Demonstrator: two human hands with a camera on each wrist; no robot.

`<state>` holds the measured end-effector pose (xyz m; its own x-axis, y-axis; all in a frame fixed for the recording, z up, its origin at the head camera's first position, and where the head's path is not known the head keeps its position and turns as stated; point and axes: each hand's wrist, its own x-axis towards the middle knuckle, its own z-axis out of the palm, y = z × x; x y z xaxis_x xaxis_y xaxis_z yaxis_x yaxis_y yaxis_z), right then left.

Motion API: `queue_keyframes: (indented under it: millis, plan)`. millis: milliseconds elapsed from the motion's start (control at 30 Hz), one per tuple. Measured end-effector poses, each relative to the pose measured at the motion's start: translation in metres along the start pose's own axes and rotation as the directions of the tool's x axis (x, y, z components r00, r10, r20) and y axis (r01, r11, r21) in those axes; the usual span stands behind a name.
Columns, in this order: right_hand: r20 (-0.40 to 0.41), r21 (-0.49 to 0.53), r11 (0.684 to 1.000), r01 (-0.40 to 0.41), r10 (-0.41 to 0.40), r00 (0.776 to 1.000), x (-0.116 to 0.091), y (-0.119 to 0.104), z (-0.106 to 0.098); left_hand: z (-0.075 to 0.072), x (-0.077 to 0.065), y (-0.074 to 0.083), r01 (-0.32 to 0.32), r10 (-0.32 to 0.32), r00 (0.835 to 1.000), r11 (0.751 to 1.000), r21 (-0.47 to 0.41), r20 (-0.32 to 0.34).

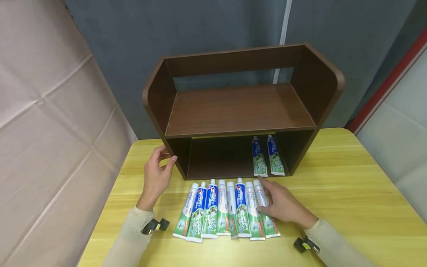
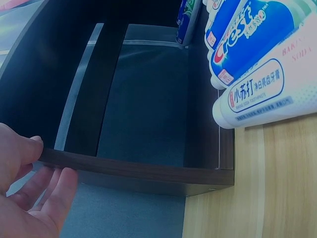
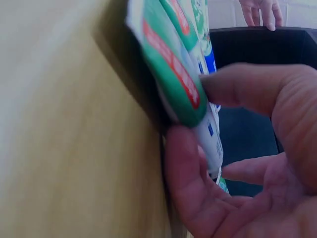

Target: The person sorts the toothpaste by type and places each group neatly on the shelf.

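Observation:
My left hand grips the front edge of the left side panel of a dark brown wooden shelf, thumb and fingers on opposite faces in the left wrist view. In front of the shelf, several toothpaste tubes lie side by side, caps toward it. My right hand pinches the rightmost one, a white and green toothpaste tube; in the right wrist view the thumb and fingers are on its edges. Beside it are more white and green tubes and some blue and green tubes.
Inside the lower compartment, at its right end, two blue and green toothpaste tubes have their caps toward the back. A yellow wood-grain table carries everything. Behind the shelf stands a grey partition, with a pale quilted wall at left.

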<state>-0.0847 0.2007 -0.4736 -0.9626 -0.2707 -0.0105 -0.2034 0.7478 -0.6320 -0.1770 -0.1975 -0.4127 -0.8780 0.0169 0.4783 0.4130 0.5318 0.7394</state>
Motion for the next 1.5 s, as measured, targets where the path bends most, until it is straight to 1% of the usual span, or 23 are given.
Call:
queue_keyframes:
  millis: [67, 200, 300, 533, 667, 800, 967, 1200, 1333, 1500]
  plan:
    - [0.023, 0.025, 1.000, 0.004, -0.005, 1.000, 0.003, 0.002, -0.001, 0.000, -0.001, 0.000, 0.004, -0.004, 1.000, 1.000, 0.002, -0.001]
    - [0.055, 0.072, 0.997, -0.035, 0.031, 0.998, 0.007, 0.003, -0.001, -0.001, -0.001, 0.000, 0.004, -0.004, 1.000, 1.000, 0.000, -0.001]
    - [0.064, 0.087, 0.994, -0.068, 0.062, 0.996, 0.006, 0.003, -0.001, -0.001, -0.001, 0.000, -0.004, 0.004, 1.000, 1.000, -0.006, -0.003]
    - [0.083, 0.147, 0.984, -0.098, 0.086, 0.993, 0.001, -0.002, -0.005, -0.002, -0.001, -0.002, -0.014, 0.014, 1.000, 1.000, -0.021, -0.005]
    - [0.090, 0.180, 0.975, -0.128, 0.113, 0.989, -0.001, -0.002, -0.007, -0.002, -0.002, -0.001, -0.014, 0.014, 1.000, 1.000, -0.016, -0.005]
    - [0.100, 0.211, 0.968, -0.139, 0.120, 0.988, -0.002, -0.001, -0.007, -0.002, -0.002, -0.001, -0.009, 0.009, 1.000, 1.000, -0.003, -0.002]
    - [0.103, 0.221, 0.966, -0.132, 0.112, 0.988, -0.004, -0.001, -0.007, -0.002, -0.002, 0.000, 0.001, -0.001, 1.000, 1.000, 0.010, 0.002]
    - [0.094, 0.222, 0.964, -0.143, 0.125, 0.988, -0.010, -0.001, -0.007, -0.001, -0.001, -0.001, 0.001, -0.001, 1.000, 1.000, -0.009, 0.000]
    - [0.074, 0.227, 0.968, -0.110, 0.095, 0.993, -0.013, 0.002, -0.006, -0.001, -0.001, -0.001, 0.006, -0.006, 1.000, 1.000, -0.004, 0.001]
    - [0.032, 0.196, 0.980, -0.043, 0.037, 0.999, -0.017, 0.006, -0.003, -0.001, 0.000, 0.001, -0.001, 0.001, 1.000, 1.000, -0.007, 0.004]
